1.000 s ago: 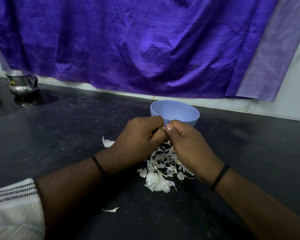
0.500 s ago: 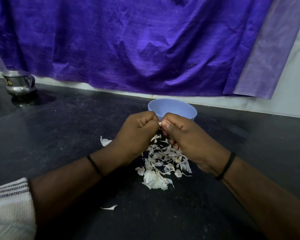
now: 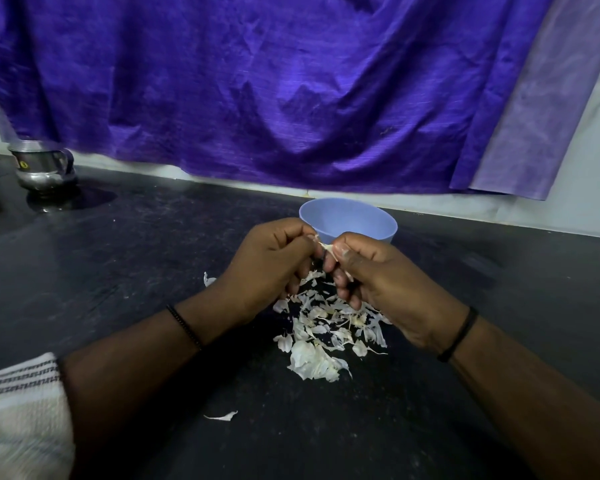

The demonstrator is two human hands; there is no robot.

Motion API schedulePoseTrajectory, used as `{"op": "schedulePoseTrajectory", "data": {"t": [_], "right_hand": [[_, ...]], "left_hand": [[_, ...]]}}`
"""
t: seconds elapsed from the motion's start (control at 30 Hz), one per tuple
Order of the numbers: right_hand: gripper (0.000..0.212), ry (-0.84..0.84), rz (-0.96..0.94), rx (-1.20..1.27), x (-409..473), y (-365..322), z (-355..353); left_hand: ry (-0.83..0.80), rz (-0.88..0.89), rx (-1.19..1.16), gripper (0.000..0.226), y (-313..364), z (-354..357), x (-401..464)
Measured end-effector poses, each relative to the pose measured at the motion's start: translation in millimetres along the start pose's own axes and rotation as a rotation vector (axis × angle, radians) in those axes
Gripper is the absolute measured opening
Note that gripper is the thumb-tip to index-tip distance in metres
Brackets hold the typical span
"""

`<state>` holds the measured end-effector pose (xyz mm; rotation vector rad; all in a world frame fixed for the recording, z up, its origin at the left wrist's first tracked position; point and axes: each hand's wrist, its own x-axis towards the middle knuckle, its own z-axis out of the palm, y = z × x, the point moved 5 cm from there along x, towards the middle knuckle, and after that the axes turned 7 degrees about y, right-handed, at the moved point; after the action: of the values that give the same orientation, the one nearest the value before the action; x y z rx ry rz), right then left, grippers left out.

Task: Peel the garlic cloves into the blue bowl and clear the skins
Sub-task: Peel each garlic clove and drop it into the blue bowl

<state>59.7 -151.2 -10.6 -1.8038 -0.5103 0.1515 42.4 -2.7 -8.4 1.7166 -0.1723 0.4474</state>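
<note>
1. Papery white skin stretches between the two hands: the garlic clove [image 3: 327, 250] is pinched at fingertip level just in front of the blue bowl [image 3: 347, 220], above the heap of skins.
2. A second ago the hands were pressed knuckle to knuckle over the clove; now they have drawn slightly apart and a strip of skin shows between them, so I judge a piece of peel is coming away.
3. Left hand [image 3: 270, 268] has its fingers curled tight, thumb and forefinger clamped on one end of the clove or its skin; which of the two is hidden.
4. Right hand [image 3: 381, 275] has its fingers clamped on the other end, thumb on top, with a shred of skin trailing below the fingers.
5. Skins [image 3: 326, 330] lie heaped on the dark counter [image 3: 118, 271] under the hands, as before, with one stray flake [image 3: 221, 416] nearer the person and another [image 3: 208, 279] by the left wrist; none are cleared yet.
6. Whether the bowl holds peeled cloves cannot be told from this angle.
7. Farther out, a steel jug [image 3: 43, 171] stands at the far left of the counter and a purple cloth [image 3: 257, 91] hangs behind.
</note>
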Motion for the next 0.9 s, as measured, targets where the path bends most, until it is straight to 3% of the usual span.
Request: {"op": "schedulePoseTrajectory", "data": {"t": [0.23, 0.4, 0.7, 0.9], "right_hand": [[0.009, 0.109, -0.077, 0.031, 2.8, -0.8, -10.0], [0.012, 0.144, -0.121, 0.054, 3.0, -1.4, -13.7], [0.015, 0.224, -0.197, -0.212, 4.6, -1.5, -17.2], [0.017, 0.221, -0.296, -0.362, 0.5, -9.3, -14.6]], "left_hand": [[0.048, 0.107, 0.021, 0.008, 3.9, -5.1, -2.0], [0.053, 0.084, -0.021, 0.009, 3.3, -5.8, -2.3], [-0.038, 0.084, -0.036, 0.015, 5.1, -2.5, -0.6], [-0.166, 0.132, 0.126, 0.019, 3.6, -0.4, 3.3]]}}
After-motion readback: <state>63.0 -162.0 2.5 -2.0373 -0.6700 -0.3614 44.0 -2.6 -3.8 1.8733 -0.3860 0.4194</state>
